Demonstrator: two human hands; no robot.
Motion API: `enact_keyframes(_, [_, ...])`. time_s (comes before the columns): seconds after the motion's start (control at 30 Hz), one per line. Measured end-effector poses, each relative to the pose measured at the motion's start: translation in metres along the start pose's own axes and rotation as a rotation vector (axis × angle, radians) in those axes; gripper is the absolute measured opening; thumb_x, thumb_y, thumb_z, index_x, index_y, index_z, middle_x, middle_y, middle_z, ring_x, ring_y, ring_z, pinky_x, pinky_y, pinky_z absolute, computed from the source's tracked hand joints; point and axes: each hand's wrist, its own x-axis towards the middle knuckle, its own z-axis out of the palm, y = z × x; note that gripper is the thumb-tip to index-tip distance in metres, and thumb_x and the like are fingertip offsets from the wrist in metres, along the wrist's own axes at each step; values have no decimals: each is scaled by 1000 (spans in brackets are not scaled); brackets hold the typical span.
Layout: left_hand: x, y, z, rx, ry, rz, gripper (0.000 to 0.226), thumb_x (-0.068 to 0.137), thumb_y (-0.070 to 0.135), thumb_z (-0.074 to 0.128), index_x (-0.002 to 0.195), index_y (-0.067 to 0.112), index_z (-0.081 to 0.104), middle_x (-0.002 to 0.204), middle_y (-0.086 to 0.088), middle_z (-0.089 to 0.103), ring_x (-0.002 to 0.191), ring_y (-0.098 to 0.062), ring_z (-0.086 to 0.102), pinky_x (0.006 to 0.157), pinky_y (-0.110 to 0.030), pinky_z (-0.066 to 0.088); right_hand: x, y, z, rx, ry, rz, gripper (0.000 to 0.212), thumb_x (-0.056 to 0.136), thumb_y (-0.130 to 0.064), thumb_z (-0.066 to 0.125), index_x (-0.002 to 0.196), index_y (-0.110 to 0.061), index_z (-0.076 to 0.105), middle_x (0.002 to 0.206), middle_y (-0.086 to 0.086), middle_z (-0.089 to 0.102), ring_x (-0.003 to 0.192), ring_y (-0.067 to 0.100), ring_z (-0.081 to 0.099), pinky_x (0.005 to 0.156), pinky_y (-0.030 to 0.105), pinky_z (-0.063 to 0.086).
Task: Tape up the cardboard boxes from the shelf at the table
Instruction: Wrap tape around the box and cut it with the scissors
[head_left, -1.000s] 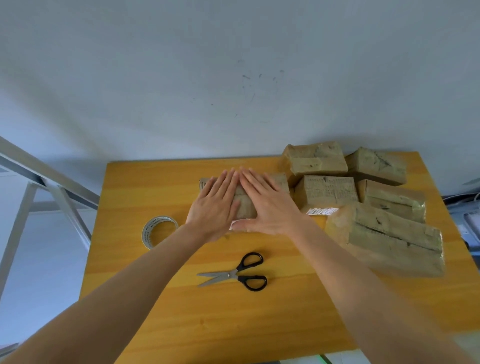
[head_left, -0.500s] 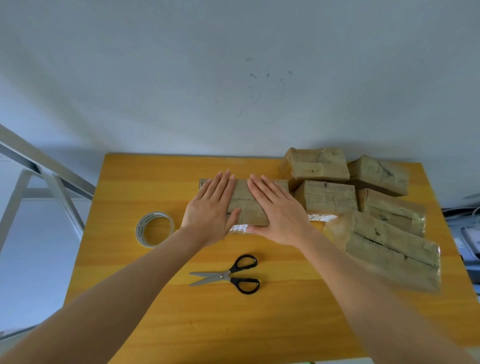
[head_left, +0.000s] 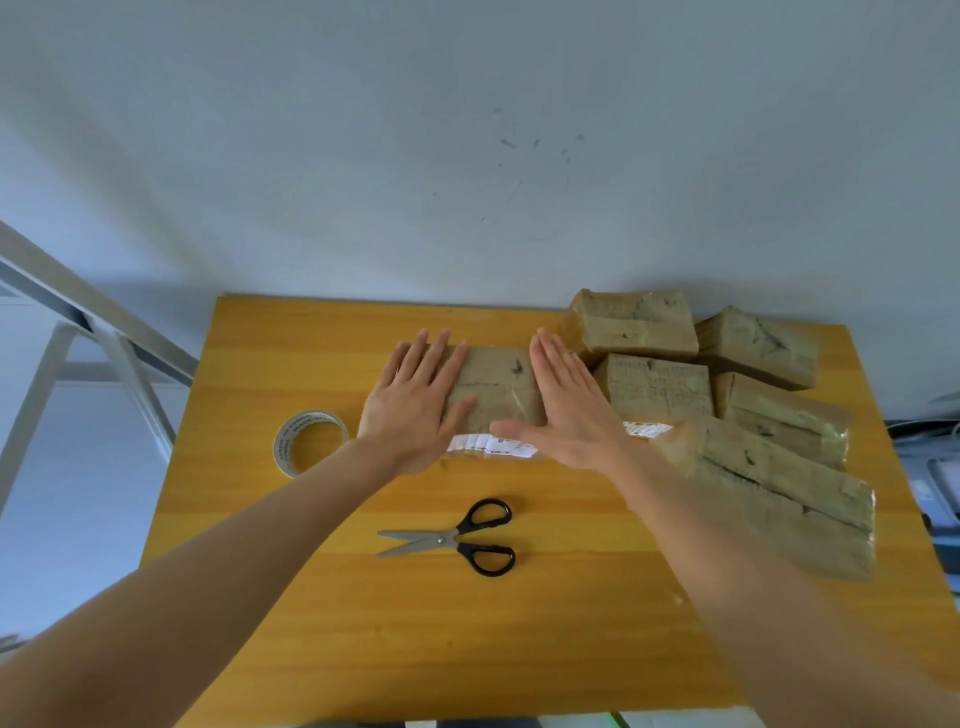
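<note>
My left hand (head_left: 410, 410) and right hand (head_left: 569, 410) lie flat, fingers straight, gripping nothing, on one tape-glossed brown cardboard box (head_left: 496, 384) mid-way across the yellow wooden table (head_left: 363, 623). Five similar wrapped boxes (head_left: 657, 387) crowd its right. One clear tape roll (head_left: 310, 441) lies left, and one pair of black-handled steel scissors (head_left: 457, 538) lies nearer me.

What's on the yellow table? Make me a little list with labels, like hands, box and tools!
Table: yellow wood, against a pale wall
Left hand: flat, fingers straight, on the left end of the middle box
Right hand: flat, fingers straight, at that box's right end
White sticker: on the near side of the middle box
Tape roll: lying flat, left of the left hand
Scissors: black handles, nearer the person than the box
Other boxes: five, bunched on the right side
</note>
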Motion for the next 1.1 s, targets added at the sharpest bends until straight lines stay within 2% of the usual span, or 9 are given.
enact_keyframes(0.13, [18,13,-12,-138,86,-201,69,96,48,-1,150,15,24,154,-8,31,145,-24,19,120,-45,3,21,-24,-4,95,281,141,66,102,-52,11,157,-16,6,165,1,1,150,13,-7,121,34,-8])
enact_keyframes(0.23, [31,22,-9,-112,25,-305,56,102,41,11,149,14,26,154,-9,29,146,-24,16,119,-48,0,41,-44,7,47,271,226,58,106,-42,13,157,-13,13,164,5,7,151,17,-1,122,38,-5])
enact_keyframes(0.33, [39,24,-4,-151,48,-380,52,102,44,16,130,16,48,142,-9,45,139,-26,28,118,-50,8,55,-49,10,-11,264,291,56,105,-41,18,153,-15,26,162,7,20,150,21,11,120,42,1])
enact_keyframes(0.43, [40,27,0,-184,77,-442,49,101,49,19,114,17,53,130,-9,54,127,-28,39,108,-47,25,59,-48,17,-121,361,323,50,102,-43,26,125,-12,58,133,10,55,127,26,43,112,46,17])
enact_keyframes(0.5, [37,31,4,-119,73,-438,46,101,48,19,111,17,51,123,-9,56,120,-29,43,99,-44,30,56,-49,26,-127,465,311,47,100,-42,31,107,-10,65,116,12,63,113,30,53,106,49,26])
enact_keyframes(0.7, [34,25,3,-157,103,-406,44,102,46,22,107,17,54,116,-8,59,113,-29,47,94,-41,34,50,-42,18,-99,350,247,52,103,-45,21,124,-16,59,139,9,51,130,25,41,108,45,17])
enact_keyframes(0.87, [28,14,4,-122,181,-307,47,101,45,21,103,20,62,100,-8,63,98,-31,53,78,-39,39,45,-19,13,-69,338,260,53,105,-46,20,133,-19,55,150,5,41,142,22,29,116,44,10])
enact_keyframes(1.0, [28,14,8,-219,153,-342,47,102,42,21,116,18,58,126,-10,55,121,-28,44,92,-41,38,45,-21,15,-7,338,222,53,104,-47,21,139,-18,48,154,5,37,145,22,24,118,44,16])
enact_keyframes(1.1, [31,9,5,-436,207,-400,44,104,36,26,125,11,55,141,-13,43,134,-28,32,98,-41,38,43,-13,6,269,309,176,53,105,-46,26,145,-16,43,158,2,30,147,18,20,120,39,17])
